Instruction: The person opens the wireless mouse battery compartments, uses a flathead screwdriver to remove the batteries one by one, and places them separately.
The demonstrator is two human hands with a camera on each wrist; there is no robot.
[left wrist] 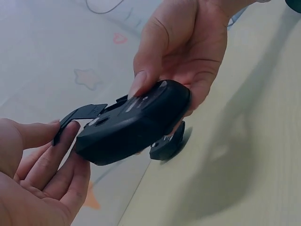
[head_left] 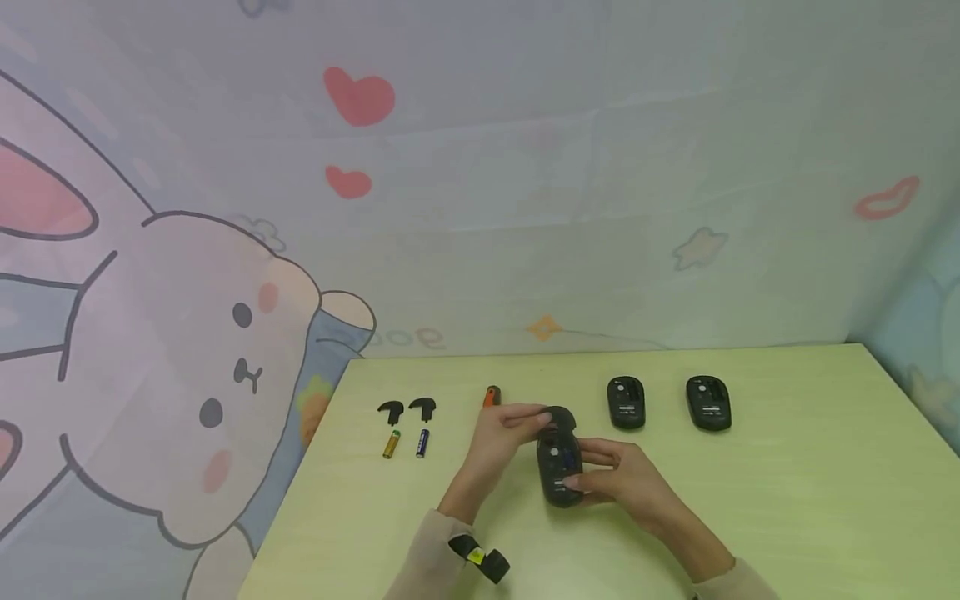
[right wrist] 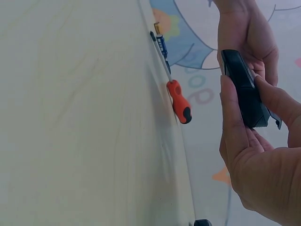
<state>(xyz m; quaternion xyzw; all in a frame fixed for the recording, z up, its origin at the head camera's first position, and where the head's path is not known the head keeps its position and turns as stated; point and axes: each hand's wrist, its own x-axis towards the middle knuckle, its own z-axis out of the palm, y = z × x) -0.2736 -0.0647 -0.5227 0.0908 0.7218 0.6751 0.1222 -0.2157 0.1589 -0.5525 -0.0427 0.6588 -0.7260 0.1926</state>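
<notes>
A black computer mouse (head_left: pixel 557 475) is held in mid-air with its labelled underside up. My right hand (head_left: pixel 626 483) grips its body from the right side, thumb on the underside and fingers beneath. Between thumb and fingers my left hand (head_left: pixel 495 442) pinches a curved black battery cover (left wrist: pixel 84 114). The cover's flat tongue reaches over the end of the mouse's open battery slot, while its curved end stands up from the shell. In the right wrist view, the mouse (right wrist: pixel 244 89) hides much of the left hand (right wrist: pixel 249 33) behind it.
On the yellow-green table (head_left: pixel 810 500), two more mice (head_left: pixel 626 402) lie underside up at the back right. At the back left are two black covers (head_left: pixel 423 407) and two batteries (head_left: pixel 392 444). An orange-and-black screwdriver (right wrist: pixel 178 101) lies behind the left hand. A printed cloth (head_left: pixel 525 208) hangs behind.
</notes>
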